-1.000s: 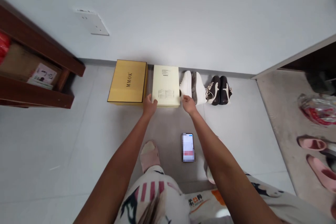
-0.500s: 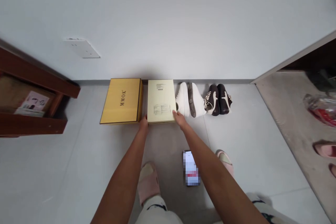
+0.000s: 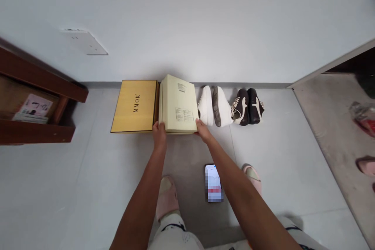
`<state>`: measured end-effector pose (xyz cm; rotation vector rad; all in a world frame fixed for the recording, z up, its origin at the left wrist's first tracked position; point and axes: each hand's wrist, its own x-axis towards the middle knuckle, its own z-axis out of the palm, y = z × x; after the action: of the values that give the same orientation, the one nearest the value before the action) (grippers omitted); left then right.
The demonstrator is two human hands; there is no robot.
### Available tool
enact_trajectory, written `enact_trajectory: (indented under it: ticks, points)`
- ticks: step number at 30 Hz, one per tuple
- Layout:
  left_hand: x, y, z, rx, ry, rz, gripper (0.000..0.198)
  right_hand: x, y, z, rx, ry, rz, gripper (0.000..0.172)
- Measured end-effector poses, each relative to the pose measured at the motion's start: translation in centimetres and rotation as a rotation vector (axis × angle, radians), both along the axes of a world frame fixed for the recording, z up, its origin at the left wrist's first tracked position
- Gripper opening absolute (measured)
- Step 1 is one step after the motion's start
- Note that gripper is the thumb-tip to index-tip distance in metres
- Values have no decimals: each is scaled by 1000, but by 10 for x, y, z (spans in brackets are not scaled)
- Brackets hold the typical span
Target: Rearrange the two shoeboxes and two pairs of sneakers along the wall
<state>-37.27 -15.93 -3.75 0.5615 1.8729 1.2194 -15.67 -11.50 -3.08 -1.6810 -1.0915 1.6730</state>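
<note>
A cream shoe box (image 3: 178,103) with printed labels on its lid stands by the wall, between a yellow box (image 3: 135,105) and a pair of white shoes (image 3: 212,105). My left hand (image 3: 159,133) grips the cream box's near left corner, and my right hand (image 3: 202,131) grips its near right corner. The box's near end looks raised off the floor and its lid is tilted toward me. Both arms are stretched forward from the bottom of the view.
A pair of dark brown and white shoes (image 3: 248,106) sits right of the white pair. A phone (image 3: 213,183) lies on the tiled floor between my pink slippers (image 3: 166,199). A dark wooden shelf (image 3: 35,101) stands at the left; a doorway with a rough floor (image 3: 336,133) lies at the right.
Both hands have kept hold of the cream box's near corners. The box now appears lifted and tilted, where it lay flat on the floor before. The head view has shifted slightly.
</note>
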Motion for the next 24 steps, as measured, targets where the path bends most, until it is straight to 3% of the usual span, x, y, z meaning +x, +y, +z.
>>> enact_trajectory:
  ticks: [4, 7, 13, 19, 24]
  points:
    - [4, -5, 17, 49, 77, 120, 48, -19, -4, 6, 160, -67, 34, 87]
    - [17, -7, 32, 33, 107, 124, 47, -29, -8, 16, 137, -117, 72, 101]
    - [38, -11, 53, 105, 240, 57, 50, -46, -12, 49, 184, 61, 164, 98]
    - [44, -14, 55, 137, 319, 30, 52, -55, -15, 54, 208, 113, 122, 91]
    - [40, -14, 39, 224, 124, 78, 49, -45, -18, 41, 246, 209, 109, 90]
